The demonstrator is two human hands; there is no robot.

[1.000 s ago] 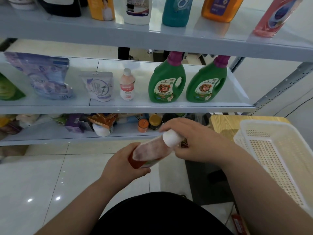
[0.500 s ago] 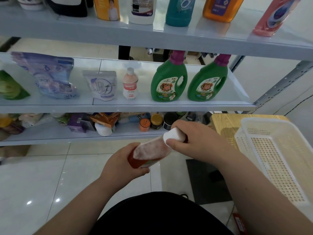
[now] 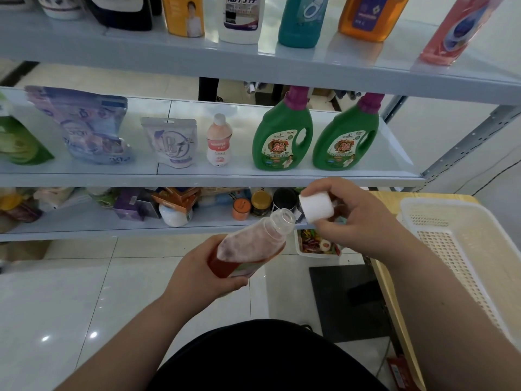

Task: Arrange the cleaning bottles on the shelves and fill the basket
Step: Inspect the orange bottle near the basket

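Observation:
My left hand (image 3: 203,275) grips a clear bottle of pinkish-red liquid (image 3: 251,246) by its lower body, tilted with its open neck pointing up and to the right. My right hand (image 3: 358,218) pinches the bottle's white cap (image 3: 317,207), held just off the neck to the right. A white plastic basket (image 3: 462,249) stands on a wooden table at the right. On the middle shelf (image 3: 197,179) stand two green detergent jugs (image 3: 283,134), a small pink bottle (image 3: 219,141) and several pouches (image 3: 169,142).
The top shelf (image 3: 253,63) carries several bottles, among them a teal one (image 3: 303,21) and an orange one (image 3: 369,16). Jars and boxes crowd the bottom shelf (image 3: 84,230). A small tray of colourful items (image 3: 315,244) sits on the floor by a black mat (image 3: 346,300).
The white cap was on the bottle under my right hand; now it is off the neck and lifted to the right. My left hand kept hold of the bottle.

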